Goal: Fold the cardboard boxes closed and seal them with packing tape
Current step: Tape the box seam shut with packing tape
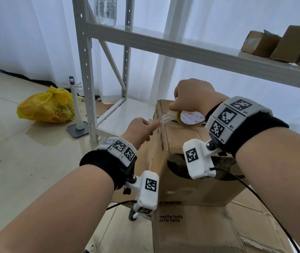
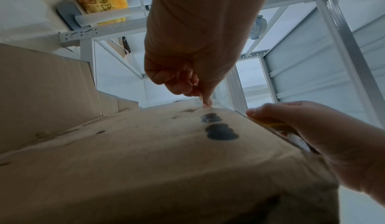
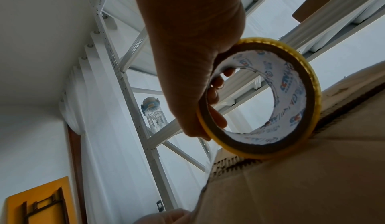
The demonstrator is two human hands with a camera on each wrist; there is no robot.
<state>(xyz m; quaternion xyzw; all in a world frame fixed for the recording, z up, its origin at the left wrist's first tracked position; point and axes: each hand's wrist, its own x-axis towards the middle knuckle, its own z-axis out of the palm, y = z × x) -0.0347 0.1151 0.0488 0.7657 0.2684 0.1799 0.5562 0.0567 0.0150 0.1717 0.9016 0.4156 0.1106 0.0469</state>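
Observation:
A brown cardboard box (image 1: 182, 179) stands on flattened cardboard, its top flaps folded down. My right hand (image 1: 191, 95) grips a yellow-edged roll of packing tape (image 1: 191, 119) that rests on the box top near its far left edge. The right wrist view has my fingers curled through the roll's core (image 3: 291, 96). A short clear strip of tape (image 1: 165, 116) runs from the roll over the box's left edge. My left hand (image 1: 142, 128) pinches the strip's free end against the top of the box's left side; its fingertip (image 2: 206, 102) touches that edge.
A grey metal shelving rack (image 1: 87, 79) stands just behind the box, with small cardboard boxes (image 1: 282, 44) on its shelf at the right. On the tiled floor at the left are a yellow plastic bag (image 1: 47, 106) and a white stand (image 1: 76, 106). Flattened cardboard (image 1: 200, 230) lies in front.

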